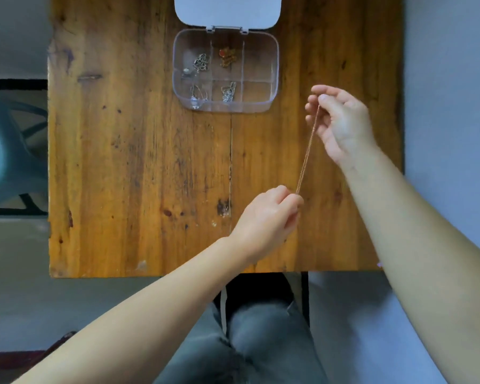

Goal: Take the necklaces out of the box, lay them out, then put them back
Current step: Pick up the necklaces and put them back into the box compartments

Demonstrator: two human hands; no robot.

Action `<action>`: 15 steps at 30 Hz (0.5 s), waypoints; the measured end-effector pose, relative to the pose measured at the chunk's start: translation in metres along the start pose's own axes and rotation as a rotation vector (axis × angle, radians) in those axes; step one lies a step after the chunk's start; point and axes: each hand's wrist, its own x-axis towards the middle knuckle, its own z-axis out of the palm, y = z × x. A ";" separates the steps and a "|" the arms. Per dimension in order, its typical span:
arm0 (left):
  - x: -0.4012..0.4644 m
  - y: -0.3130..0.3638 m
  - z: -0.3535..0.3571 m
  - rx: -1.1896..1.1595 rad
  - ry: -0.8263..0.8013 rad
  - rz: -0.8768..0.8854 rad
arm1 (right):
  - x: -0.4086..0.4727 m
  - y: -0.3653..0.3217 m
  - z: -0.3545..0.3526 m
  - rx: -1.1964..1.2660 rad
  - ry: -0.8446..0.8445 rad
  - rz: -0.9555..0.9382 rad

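A thin rose-gold chain necklace [307, 151] is stretched taut between my two hands above the wooden table [139, 162]. My right hand [341, 123] pinches its far end, to the right of the box. My left hand [269, 217] pinches its near end, close to the table's middle. The clear plastic box [261, 106] stands open at the far middle, with its white lid [227, 9] folded back. Silver necklaces lie in the left compartments [201, 62] and in the near middle one [228, 91]. A gold necklace with a red stone [226, 56] sits in the far middle one. The two right compartments hold nothing.
A teal plastic chair [9, 151] stands to the left of the table. A light wall [449, 106] runs along the table's right side. My legs in grey trousers [247, 342] are below the near table edge.
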 end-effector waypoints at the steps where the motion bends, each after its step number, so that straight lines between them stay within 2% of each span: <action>1: 0.010 0.010 0.009 -0.010 -0.021 0.033 | 0.005 -0.006 -0.017 -0.003 0.024 0.009; 6: 0.052 0.043 0.064 0.015 -0.129 0.141 | 0.037 -0.014 -0.086 -0.205 0.055 0.058; 10: 0.060 0.044 0.108 0.091 -0.212 0.054 | 0.053 0.005 -0.108 -0.356 0.026 0.118; 15: 0.055 0.037 0.125 0.205 -0.246 0.107 | 0.054 0.026 -0.107 -0.731 -0.042 -0.014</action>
